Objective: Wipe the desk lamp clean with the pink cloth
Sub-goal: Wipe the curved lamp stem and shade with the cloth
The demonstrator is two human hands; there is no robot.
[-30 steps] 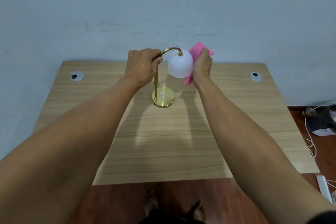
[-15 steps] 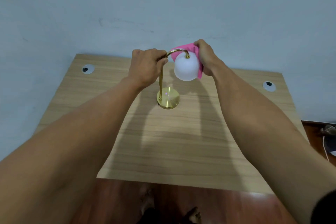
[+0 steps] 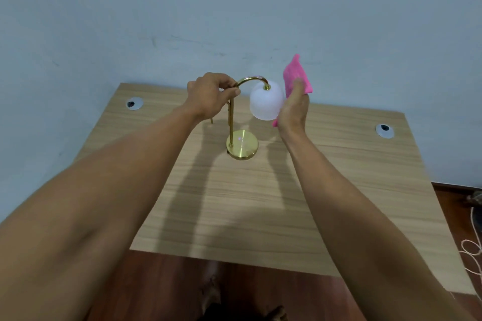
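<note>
A small desk lamp stands on the wooden desk: round brass base, thin brass stem, curved neck and a white bell-shaped shade. My left hand is closed around the top of the stem where the neck bends. My right hand holds the folded pink cloth against the shade's right side. The cloth sticks up above my thumb, and a small pink corner shows below my palm.
The desk stands against a pale blue wall. Two round cable grommets sit in it, one far left and one far right. Cables lie on the red-brown floor at the right. My bare feet show below the near desk edge.
My right hand has slid the cloth from behind the top of the shade round to its right side, and the cloth now stands upright. My left hand has kept its grip on the stem.
</note>
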